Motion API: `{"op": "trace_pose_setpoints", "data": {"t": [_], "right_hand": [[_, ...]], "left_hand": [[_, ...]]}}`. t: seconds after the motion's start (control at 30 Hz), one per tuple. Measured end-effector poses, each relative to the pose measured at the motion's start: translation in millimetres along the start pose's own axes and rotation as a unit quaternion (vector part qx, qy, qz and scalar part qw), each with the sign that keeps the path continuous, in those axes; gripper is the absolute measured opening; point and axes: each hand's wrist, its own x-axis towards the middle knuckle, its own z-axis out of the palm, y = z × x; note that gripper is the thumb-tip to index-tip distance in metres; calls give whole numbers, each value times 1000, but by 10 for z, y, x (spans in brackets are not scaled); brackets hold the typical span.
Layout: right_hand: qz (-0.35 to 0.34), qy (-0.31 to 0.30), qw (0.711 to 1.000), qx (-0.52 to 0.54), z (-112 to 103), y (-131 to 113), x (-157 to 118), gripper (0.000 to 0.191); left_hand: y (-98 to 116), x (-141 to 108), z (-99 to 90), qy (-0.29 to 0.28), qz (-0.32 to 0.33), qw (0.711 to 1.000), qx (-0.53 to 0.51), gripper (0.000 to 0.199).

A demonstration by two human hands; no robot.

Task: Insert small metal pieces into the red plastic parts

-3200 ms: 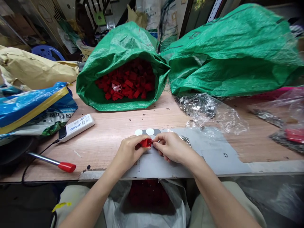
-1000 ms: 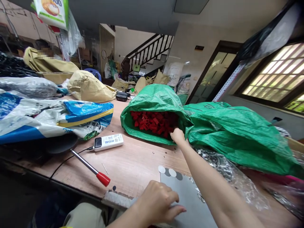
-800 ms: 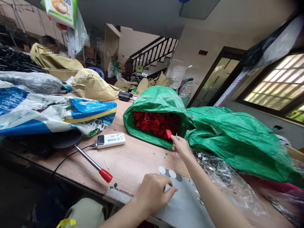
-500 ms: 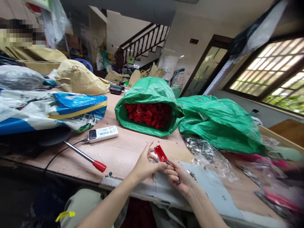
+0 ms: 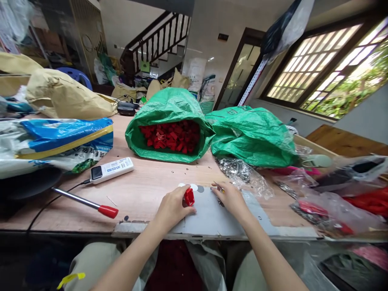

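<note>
My left hand (image 5: 171, 208) is closed around a small red plastic case (image 5: 189, 197), its open side turned towards me, just above the grey sheet (image 5: 206, 220) at the table's front. To the right, my right hand (image 5: 232, 200) hovers low over the same sheet with fingers bent together. A thin, partly hidden object shows at its fingertips; its kind is unclear. Small metal bits lie under that hand. Between the hands are a white disc and a grey disc (image 5: 200, 189). Behind them, a green woven sack (image 5: 172, 107) lies open, full of red plastic pieces (image 5: 169, 137).
Another green sack (image 5: 254, 137) lies at right, beside a clear bag of metal parts (image 5: 242, 171). At left are a white device with a cable (image 5: 112, 170), a red-tipped metal lever (image 5: 107, 211) and a blue-white bag (image 5: 66, 139). Plastic bags crowd the far right.
My hands have moved apart: the left keeps the red case and turns it, while the right has left it and moved over the sheet. The view has swung right.
</note>
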Motion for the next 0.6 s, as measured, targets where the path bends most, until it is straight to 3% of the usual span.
{"op": "trace_pose_setpoints", "data": {"t": [0.13,0.23,0.33,0.47,0.6], "right_hand": [[-17,-39,999,31,-45,-56,192,12],[-12,-46,996,71,-50,-175,269,18],[23,-65,982,177,40,-325,290,29],[127,-129,893,412,235,-512,209,43],[168,-166,840,488,311,-631,76,46]], "left_hand": [[23,-16,-89,-48,38,998,31,71],[41,-10,-169,-75,42,996,-17,57],[22,12,-181,-57,1,995,-80,37],[-44,31,-130,-19,-48,995,-89,22],[-31,45,-143,-8,-90,981,-171,33]]}}
